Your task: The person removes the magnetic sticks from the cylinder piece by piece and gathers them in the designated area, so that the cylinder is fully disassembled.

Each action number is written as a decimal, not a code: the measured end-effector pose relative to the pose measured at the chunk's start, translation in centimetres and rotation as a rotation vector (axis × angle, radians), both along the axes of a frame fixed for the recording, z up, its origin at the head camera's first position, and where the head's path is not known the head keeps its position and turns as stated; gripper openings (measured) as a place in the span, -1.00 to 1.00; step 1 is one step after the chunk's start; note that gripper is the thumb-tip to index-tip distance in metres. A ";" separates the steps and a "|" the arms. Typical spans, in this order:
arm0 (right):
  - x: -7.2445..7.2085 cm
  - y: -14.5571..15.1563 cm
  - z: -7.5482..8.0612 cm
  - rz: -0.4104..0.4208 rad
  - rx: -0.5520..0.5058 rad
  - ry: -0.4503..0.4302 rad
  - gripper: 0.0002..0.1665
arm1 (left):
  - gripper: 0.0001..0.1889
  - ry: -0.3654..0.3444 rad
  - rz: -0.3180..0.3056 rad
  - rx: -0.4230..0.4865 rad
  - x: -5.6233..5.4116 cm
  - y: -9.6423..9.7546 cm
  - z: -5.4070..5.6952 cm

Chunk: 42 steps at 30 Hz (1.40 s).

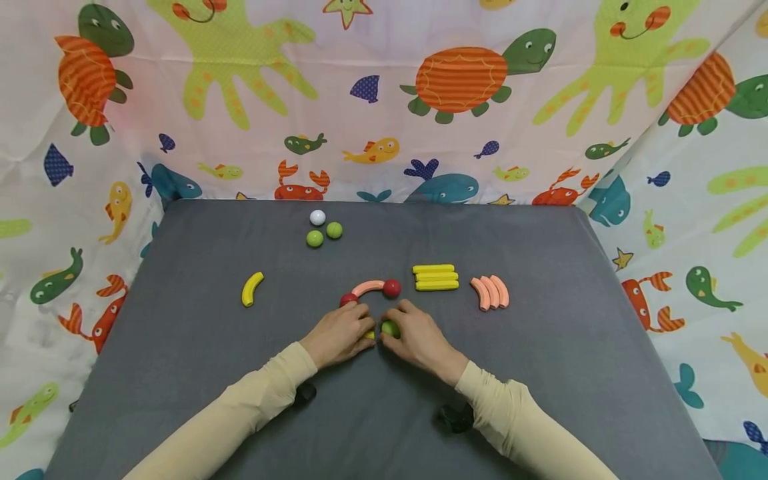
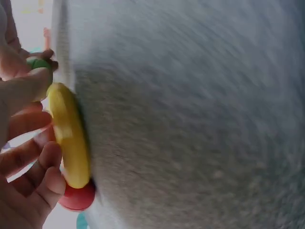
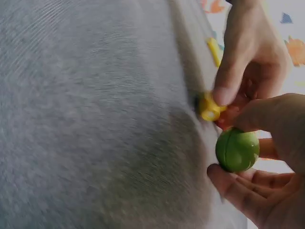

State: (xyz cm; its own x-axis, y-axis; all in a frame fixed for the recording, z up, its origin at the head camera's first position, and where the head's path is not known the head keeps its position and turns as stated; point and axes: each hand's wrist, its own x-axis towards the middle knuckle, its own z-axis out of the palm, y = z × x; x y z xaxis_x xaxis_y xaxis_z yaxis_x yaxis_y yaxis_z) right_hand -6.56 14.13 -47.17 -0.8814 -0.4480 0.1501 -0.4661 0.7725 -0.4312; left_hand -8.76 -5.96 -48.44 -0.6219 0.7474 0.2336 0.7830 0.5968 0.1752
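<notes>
My left hand [image 1: 342,335] pinches a yellow toy banana [image 2: 70,138] low over the grey tabletop, with fingers and thumb along its side. Just to the right, my right hand [image 1: 423,341] holds a green ball [image 3: 237,150] between thumb and fingers, close to the banana's end. Beyond both hands lies a curved pink sausage-like piece [image 1: 368,287] with a red ball [image 1: 392,289] at its right end. Another red ball [image 1: 349,299] sits at its left end, partly covered by the left hand in the head view.
A second toy banana [image 1: 252,289] lies to the left. Farther back are a white ball [image 1: 317,217] and two green balls [image 1: 334,230]. Yellow sticks [image 1: 437,277] and curved pink pieces [image 1: 490,293] lie to the right. A patterned curtain [image 1: 384,120] hangs behind the table.
</notes>
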 end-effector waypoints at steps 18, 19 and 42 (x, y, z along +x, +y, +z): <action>-0.4 1.6 2.0 -0.184 -0.485 -0.383 -0.66 | -0.68 -0.330 0.305 0.286 -3.3 -1.3 2.4; -0.3 1.7 2.0 -0.191 -0.471 -0.371 -0.70 | -0.68 -0.307 0.342 0.275 -4.2 -1.9 2.2; -0.5 2.4 1.6 -0.107 -0.340 -0.273 -0.81 | -0.72 0.015 0.404 0.128 -10.2 -4.5 0.6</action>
